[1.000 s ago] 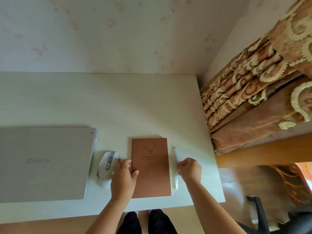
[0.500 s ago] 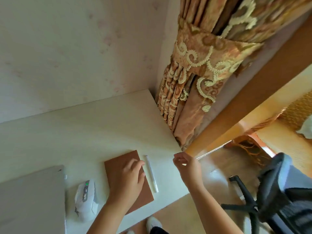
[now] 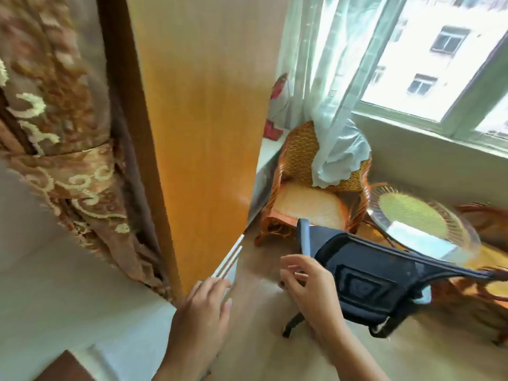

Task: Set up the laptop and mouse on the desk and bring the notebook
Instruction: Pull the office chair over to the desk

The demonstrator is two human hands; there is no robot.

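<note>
Two bare hands hang in the lower middle of the view, and only a corner of the notebook (image 3: 66, 367) shows, at the bottom left edge. That corner is a flat, dark reddish-brown cover, blurred, lying on the pale desk (image 3: 55, 298) near its front edge. A pale streak just right of it on the desktop is too blurred to identify. The laptop and mouse fall outside the frame.

The left hand (image 3: 200, 312) floats past the desk's right corner, fingers straight and loosely spread, pointing up and away, holding nothing. The notebook corner lies well down and to the left of it, apart from it, with bare desktop between.

The right hand (image 3: 305, 287) is further right, over the floor, fingers lightly bent and thumb out, also holding nothing. It sits just in front of the back of a black mesh office chair (image 3: 379, 281); whether the fingers touch the chair I cannot tell.

Behind the desk, a brown patterned curtain (image 3: 63, 160) hangs at left against a wide orange-wood panel (image 3: 203, 119). Further off stand a wicker chair (image 3: 308, 188) with a sheer curtain (image 3: 330, 92) draped over its back, a round glass-topped table (image 3: 420, 224), and a bright window (image 3: 445, 50) facing a building.
</note>
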